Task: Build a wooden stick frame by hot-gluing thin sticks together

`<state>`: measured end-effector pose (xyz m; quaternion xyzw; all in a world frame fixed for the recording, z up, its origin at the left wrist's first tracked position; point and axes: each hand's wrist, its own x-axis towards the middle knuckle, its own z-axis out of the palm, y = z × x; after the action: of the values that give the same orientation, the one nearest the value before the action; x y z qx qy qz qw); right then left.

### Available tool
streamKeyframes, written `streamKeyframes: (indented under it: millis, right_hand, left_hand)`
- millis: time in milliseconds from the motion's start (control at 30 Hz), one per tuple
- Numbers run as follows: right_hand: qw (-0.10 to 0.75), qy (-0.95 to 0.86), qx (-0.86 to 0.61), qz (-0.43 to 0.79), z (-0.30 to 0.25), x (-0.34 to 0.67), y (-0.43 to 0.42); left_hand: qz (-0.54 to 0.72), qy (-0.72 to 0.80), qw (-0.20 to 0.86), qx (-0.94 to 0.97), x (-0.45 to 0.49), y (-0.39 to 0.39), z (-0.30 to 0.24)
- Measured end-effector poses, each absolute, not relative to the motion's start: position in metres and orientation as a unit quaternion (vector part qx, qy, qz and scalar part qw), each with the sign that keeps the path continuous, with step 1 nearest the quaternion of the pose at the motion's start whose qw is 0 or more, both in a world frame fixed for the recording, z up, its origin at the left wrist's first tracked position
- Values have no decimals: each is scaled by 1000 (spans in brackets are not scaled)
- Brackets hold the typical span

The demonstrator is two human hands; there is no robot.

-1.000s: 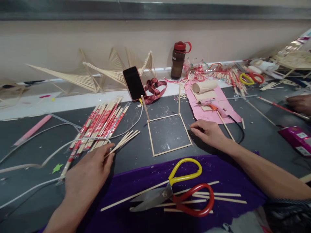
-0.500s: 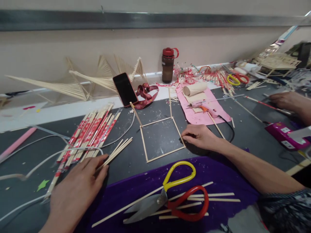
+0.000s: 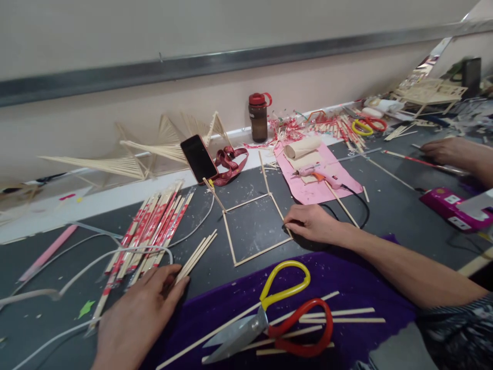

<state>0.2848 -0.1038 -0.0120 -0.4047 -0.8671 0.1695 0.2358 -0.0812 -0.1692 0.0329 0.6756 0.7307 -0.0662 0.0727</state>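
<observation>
My left hand (image 3: 144,308) is closed around a small bunch of thin wooden sticks (image 3: 199,253), whose far ends fan out to the right. At the right side of a square stick frame (image 3: 255,254), my right hand (image 3: 314,223) pinches with the fingertips on the frame's edge. Two sticks rise from the frame's far corners, one of them an upright stick (image 3: 264,173). Nearer to me, large scissors (image 3: 298,298) with one yellow and one red handle lie on a purple cloth (image 3: 208,303), over several loose sticks (image 3: 342,312).
Wrapped chopsticks (image 3: 148,231) and a white cable (image 3: 82,272) lie left. A phone (image 3: 199,158), a bottle (image 3: 258,118) and a stick model (image 3: 100,165) stand along the wall. A pink glue gun (image 3: 321,177) rests on a pink sheet (image 3: 300,195). Another person's hand (image 3: 449,152) is at right.
The camera view has tilted and shifted, moving the scene within the picture. Both hands keep about the same places by the sticks and the frame.
</observation>
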Motion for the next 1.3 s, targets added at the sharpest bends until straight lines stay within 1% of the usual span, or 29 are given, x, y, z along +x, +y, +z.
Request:
streamKeyframes:
  millis: [167, 433, 533, 633, 700, 800, 1000, 1100, 1200, 1300]
  right_hand:
    - [230, -868, -407, 168, -12, 284, -106]
    - [208, -875, -398, 183, -14, 282, -109]
    - [209, -874, -396, 188, -15, 282, -109]
    - [214, -872, -395, 196, -14, 282, -109]
    - [224, -865, -400, 207, -10, 280, -110]
    - [243, -846, -418, 224, 3, 276, -111]
    - [229, -849, -404, 252, 33, 244, -96]
    - [265, -810, -438, 287, 32, 215, -75]
    - [301, -765, -446, 353, 25, 185, -53]
    - [314, -772, -431, 347, 21, 162, -39]
  left_hand:
    - [-66, 702, 58, 707, -80, -170, 32]
    - [-91, 710, 51, 697, -75, -169, 35]
    - [-59, 699, 14, 712, -76, -171, 34]
    - [7, 673, -23, 740, -70, -167, 40]
    - [44, 656, -12, 753, -63, -158, 45]
    - [55, 629, 29, 775, -46, -130, 48]
    - [72, 614, 61, 784, -16, -72, 25]
    - [85, 615, 64, 781, -10, -63, 15]
    - [95, 613, 67, 781, -10, -62, 12]
    - [100, 612, 69, 782, -10, -62, 12]
